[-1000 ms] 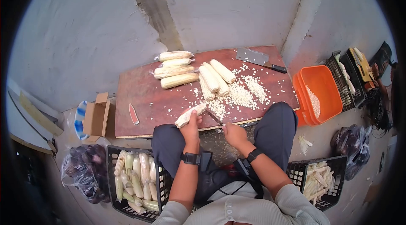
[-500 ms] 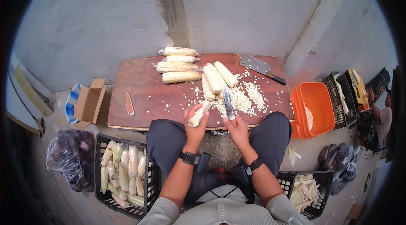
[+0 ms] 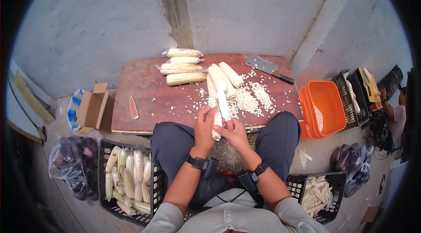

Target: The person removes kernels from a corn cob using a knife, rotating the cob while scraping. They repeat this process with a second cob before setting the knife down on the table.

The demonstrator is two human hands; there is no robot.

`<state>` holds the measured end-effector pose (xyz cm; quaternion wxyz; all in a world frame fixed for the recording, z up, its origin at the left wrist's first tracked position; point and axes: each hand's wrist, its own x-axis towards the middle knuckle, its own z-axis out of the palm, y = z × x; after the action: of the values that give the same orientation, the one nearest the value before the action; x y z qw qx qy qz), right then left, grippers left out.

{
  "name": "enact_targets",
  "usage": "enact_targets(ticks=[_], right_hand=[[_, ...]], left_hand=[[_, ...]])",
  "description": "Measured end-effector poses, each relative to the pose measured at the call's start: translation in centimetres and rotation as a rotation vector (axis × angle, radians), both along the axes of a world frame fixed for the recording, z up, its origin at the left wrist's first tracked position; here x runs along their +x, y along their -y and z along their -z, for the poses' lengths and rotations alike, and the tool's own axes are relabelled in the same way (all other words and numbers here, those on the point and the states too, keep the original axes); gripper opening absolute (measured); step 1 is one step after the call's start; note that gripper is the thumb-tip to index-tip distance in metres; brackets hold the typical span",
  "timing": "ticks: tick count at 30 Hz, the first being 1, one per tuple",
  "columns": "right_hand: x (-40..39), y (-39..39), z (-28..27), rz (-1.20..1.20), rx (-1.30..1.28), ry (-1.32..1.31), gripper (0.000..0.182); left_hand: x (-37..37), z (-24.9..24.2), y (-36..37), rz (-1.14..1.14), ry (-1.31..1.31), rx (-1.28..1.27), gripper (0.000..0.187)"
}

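My left hand [image 3: 205, 127] is wrapped round a pale corn cob [image 3: 216, 133], which stands lengthwise over the table's front edge. In my right hand [image 3: 235, 134] is a knife [image 3: 223, 105], its light blade pointing away from me alongside the cob. My right thumb reaches across to the cob's near end. Just beyond the blade, several whole corn ears [image 3: 222, 78] lie together on the table. Loose corn kernels [image 3: 246, 102] are heaped and scattered to the right of the knife.
On the red table [image 3: 144, 79] lie wrapped corn ears [image 3: 186, 78], a cleaver [image 3: 263, 64] and a small red-and-white piece [image 3: 133, 108]. A corn crate [image 3: 101, 163] stands left, a husk crate [image 3: 337, 189] and orange tub [image 3: 334, 101] right. Another person [image 3: 397, 119] is at far right.
My right hand and knife have moved left, bringing the blade beside the cob. The cob is now more upright and sits between both hands.
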<state>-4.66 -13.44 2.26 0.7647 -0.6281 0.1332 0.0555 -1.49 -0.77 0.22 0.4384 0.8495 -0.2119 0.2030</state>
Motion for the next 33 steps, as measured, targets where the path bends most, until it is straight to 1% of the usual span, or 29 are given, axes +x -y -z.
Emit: enact_targets(ticks=[4, 5, 6, 7, 10, 11, 13, 14, 16, 17, 20, 23, 26, 29, 32, 33], right_hand=[[-0.4, -0.3, -2.1, 0.047, 0.116, -0.014, 0.039], [-0.5, -0.3, -2.4, 0.062, 0.153, -0.017, 0.038], [-0.4, -0.2, -2.0, 0.075, 0.147, -0.012, 0.038], [-0.2, 0.1, -1.0, 0.088, 0.141, -0.006, 0.039], [0.5, 0.9, 2.0, 0.119, 0.125, 0.073, 0.040], [0.5, 1.2, 2.7, 0.127, 0.120, 0.109, 0.040], [0.3, 1.9, 2.8, 0.068, -0.054, 0.144, 0.039], [0.2, 2.2, 2.8, 0.038, -0.141, 0.160, 0.039], [-0.2, 2.5, 1.7, -0.034, -0.187, 0.198, 0.040], [-0.2, 2.7, 1.4, -0.070, -0.210, 0.219, 0.041], [-0.1, 2.8, 1.9, -0.022, -0.492, 0.257, 0.039], [-0.1, 2.8, 0.8, 0.139, -0.945, 0.323, 0.038], [-0.2, 3.0, 1.2, 0.135, -0.858, 0.331, 0.031], [-0.9, 2.5, 1.9, 0.108, -0.927, 0.320, 0.022], [-2.0, 2.1, 1.7, -0.026, -1.086, 0.279, 0.021], [-2.2, 2.1, 1.8, -0.071, -1.103, 0.254, 0.022]], left_hand=[[-0.3, -0.3, 0.0, -0.009, 0.049, 0.040, 0.063], [-0.1, 0.3, 0.1, -0.001, 0.022, -0.014, 0.064], [0.2, 1.5, 0.2, 0.007, -0.005, -0.068, 0.065], [0.3, 1.7, 0.3, 0.015, -0.032, -0.123, 0.066], [0.1, 0.9, 0.0, 0.071, -0.260, -0.381, 0.063], [0.3, 0.9, -0.1, 0.101, -0.372, -0.564, 0.061], [0.6, 0.9, -0.7, 0.152, -0.604, -0.927, 0.059], [0.8, 0.9, -1.2, 0.159, -0.669, -0.960, 0.058], [1.1, 0.1, -1.7, 0.170, -0.801, -1.025, 0.058], [1.0, -0.3, -1.5, 0.170, -0.800, -1.018, 0.055], [1.2, 0.3, -1.4, 0.147, -0.774, -0.903, 0.049], [1.1, 1.6, -0.7, 0.149, -0.573, -0.873, 0.043], [1.2, 1.7, -0.9, 0.034, -0.446, -0.644, 0.041], [1.2, 1.8, -1.0, -0.119, -0.440, -0.487, 0.045], [1.3, 2.1, -1.2, -0.255, -0.367, -0.182, 0.050], [1.3, 2.0, -1.1, -0.262, -0.340, -0.145, 0.049]])
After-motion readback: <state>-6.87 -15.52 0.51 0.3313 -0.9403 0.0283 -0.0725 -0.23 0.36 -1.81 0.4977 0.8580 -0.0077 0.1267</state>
